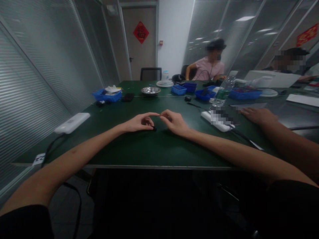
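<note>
Over the green table (164, 152), my left hand (138, 122) has its thumb and curled fingers closed at a small black piece (155, 128), whose kind I cannot make out. Its index finger stretches to the right and meets the fingertips of my right hand (175, 123). The thumb and index finger of that right hand are pinched together. Anything between them is too small to name.
White power strips (72, 122) (218, 121) lie on both sides. Farther back are a metal bowl (151, 91), blue baskets (107, 95) (178, 89) and a plastic bottle (223, 91). A neighbour's hand (260, 114) rests at the right; another person (208, 68) sits across.
</note>
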### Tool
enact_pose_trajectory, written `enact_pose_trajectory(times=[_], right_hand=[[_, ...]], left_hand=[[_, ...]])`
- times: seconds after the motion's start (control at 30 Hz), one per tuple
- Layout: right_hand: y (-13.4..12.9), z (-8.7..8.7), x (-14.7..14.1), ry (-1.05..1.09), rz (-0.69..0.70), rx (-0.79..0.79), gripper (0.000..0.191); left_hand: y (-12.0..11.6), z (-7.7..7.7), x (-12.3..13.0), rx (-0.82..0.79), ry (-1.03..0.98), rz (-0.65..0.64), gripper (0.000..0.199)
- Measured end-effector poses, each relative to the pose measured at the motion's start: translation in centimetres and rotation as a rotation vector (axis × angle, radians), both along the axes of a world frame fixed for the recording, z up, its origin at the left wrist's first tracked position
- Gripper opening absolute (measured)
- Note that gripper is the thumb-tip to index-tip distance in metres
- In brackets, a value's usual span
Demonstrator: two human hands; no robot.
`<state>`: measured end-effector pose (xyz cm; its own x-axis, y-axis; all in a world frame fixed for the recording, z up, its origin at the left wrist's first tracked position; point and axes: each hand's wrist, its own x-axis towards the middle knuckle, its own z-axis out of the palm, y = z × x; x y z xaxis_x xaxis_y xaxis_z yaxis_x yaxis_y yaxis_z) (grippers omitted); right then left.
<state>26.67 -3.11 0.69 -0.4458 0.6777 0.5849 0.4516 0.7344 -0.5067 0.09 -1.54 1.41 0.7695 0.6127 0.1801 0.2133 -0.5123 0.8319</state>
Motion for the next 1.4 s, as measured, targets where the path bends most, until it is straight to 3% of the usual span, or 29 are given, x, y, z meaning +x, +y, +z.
enact_pose_trajectory(times=[0.47, 0.73, 0.87, 0.97, 1.2, 1.4], right_hand=[[0.2, -0.3, 0.1, 0.019, 0.005, 0.019, 0.027], [0.5, 0.1, 0.3, 0.134, -0.134, -0.045, 0.027], [1.5, -0.2, 0.8, 0.171, -0.220, -0.115, 0.028], [2.1, -0.4, 1.1, 0.214, -0.244, -0.153, 0.029], [3.6, -1.1, 1.1, 0.438, -0.262, -0.534, 0.030], [4.0, -1.3, 1.0, 0.531, -0.228, -0.623, 0.026]], left_hand=[[0.2, -0.3, -0.1, 0.013, 0.021, -0.001, 0.075], [0.3, -0.5, -0.1, 0.093, 0.051, 0.034, 0.071], [0.2, -0.7, 0.0, 0.253, 0.125, 0.097, 0.039], [-0.2, -0.7, 0.3, 0.414, 0.131, 0.108, 0.029], [-0.9, -0.8, 0.9, 0.636, 0.228, 0.133, 0.027], [-0.9, -0.6, 1.1, 0.624, 0.256, 0.164, 0.040]])
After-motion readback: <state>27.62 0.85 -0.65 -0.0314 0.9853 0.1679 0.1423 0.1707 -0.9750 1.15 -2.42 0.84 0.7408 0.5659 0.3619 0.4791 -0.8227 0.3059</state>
